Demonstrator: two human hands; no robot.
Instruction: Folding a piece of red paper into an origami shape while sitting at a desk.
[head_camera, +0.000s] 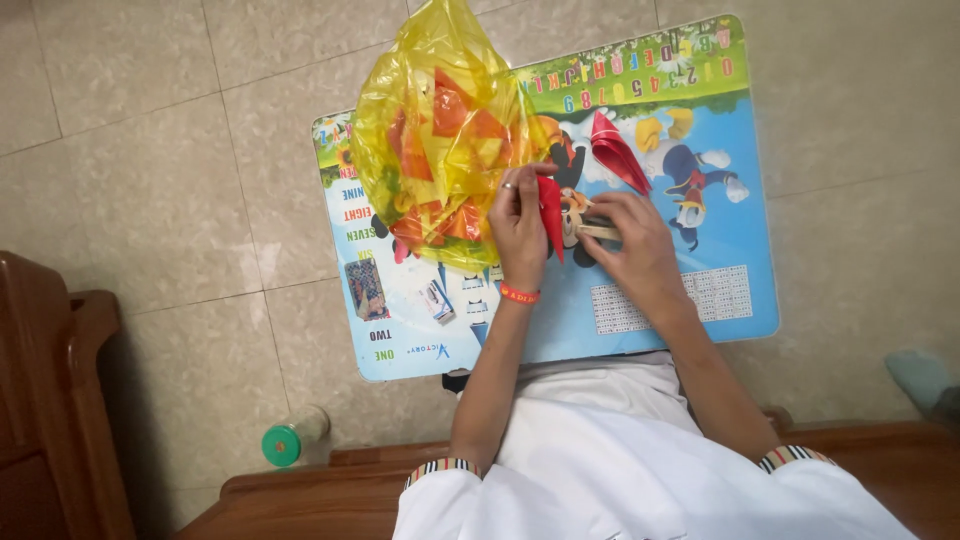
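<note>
The person sits close over a small printed surface (700, 300), a low table with a bright cartoon top, so both forearms can rest on its near edge while the hands meet over the middle. The left hand (518, 225) pinches a narrow folded red paper piece (551, 213) between thumb and fingertips, holding it upright so its point hangs toward the near edge. The right hand (640, 250) is curled, its fingers pressed on a small pale strip (596, 230) just beside the red piece; what the strip is I cannot tell.

A yellow plastic bag (440, 130) full of red and orange folded papers stands at the far left corner, touching the left hand's knuckles, so it is within easy reach, though it overhangs the far edge. A second red folded piece (617, 152) lies apart toward the far edge, out of the way of the working fingers.

The right half and the near right corner of the surface lie bare. On the tiled floor (150, 180) left of the table lies a bottle with a green cap (292, 438), near wooden furniture (50, 400).
</note>
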